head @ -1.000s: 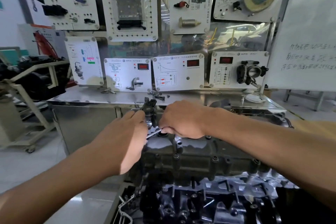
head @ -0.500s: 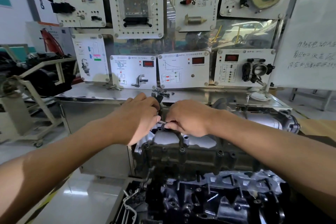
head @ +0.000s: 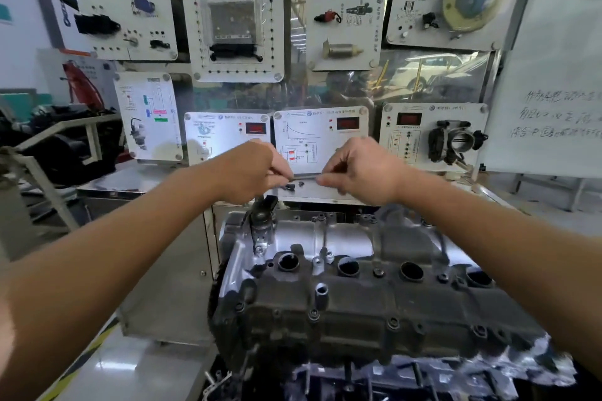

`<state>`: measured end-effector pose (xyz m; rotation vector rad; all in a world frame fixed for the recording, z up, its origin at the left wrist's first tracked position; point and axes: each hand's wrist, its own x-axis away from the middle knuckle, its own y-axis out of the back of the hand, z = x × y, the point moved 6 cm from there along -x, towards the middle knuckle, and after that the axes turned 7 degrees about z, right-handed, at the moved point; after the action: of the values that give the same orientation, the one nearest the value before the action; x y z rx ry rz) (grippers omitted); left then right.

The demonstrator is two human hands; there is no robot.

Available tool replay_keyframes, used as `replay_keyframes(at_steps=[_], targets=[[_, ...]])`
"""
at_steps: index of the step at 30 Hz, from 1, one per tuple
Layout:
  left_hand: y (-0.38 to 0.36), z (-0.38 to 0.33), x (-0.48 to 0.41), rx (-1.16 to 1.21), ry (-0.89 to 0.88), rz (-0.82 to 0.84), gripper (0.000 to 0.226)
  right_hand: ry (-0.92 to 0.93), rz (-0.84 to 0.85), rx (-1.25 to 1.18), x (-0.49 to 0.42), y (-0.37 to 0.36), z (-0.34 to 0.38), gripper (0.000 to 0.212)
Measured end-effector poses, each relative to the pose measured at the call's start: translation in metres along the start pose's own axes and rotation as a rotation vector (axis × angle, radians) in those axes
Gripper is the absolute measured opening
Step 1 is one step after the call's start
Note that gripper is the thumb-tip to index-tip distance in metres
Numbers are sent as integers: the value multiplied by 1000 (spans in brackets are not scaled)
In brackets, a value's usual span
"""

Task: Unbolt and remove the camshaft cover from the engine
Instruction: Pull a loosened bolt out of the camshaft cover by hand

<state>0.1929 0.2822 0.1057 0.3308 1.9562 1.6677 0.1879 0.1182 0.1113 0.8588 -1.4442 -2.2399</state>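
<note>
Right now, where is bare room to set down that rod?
Steel benchtop left of the left hand, under the panels, looks bare. Crowded: the loose bolts just beyond the rod; camshaft cover studded with bolts and holes.

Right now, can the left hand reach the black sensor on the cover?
Probably yes: the left hand hovers above the sensor, nothing between, though it pinches a thin rod with the right hand.

camshaft cover [head: 342,299] | grey, four round holes, level | slim rod [head: 307,176] | horizontal above it
</note>
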Motion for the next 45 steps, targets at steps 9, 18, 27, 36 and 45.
replay_keyframes(at_steps=[9, 18, 27, 36, 45], targets=[[-17, 24, -36, -13, -19, 443, 18, -86, 36, -51, 6, -52, 2, 35], [-27, 57, -35, 462, 210, 514, 14, -73, -90, -98, 12, -59, 7, 31], [-45, 84, -16, 738, 251, 443, 30, -75, -97, -131, 11, -68, 21, 38], [-51, 90, -16, 762, 301, 419, 29, -103, -92, -154, 16, -68, 28, 42], [-66, 96, -17, 898, 329, 475, 39, -159, -117, -159, 17, -78, 28, 36]])
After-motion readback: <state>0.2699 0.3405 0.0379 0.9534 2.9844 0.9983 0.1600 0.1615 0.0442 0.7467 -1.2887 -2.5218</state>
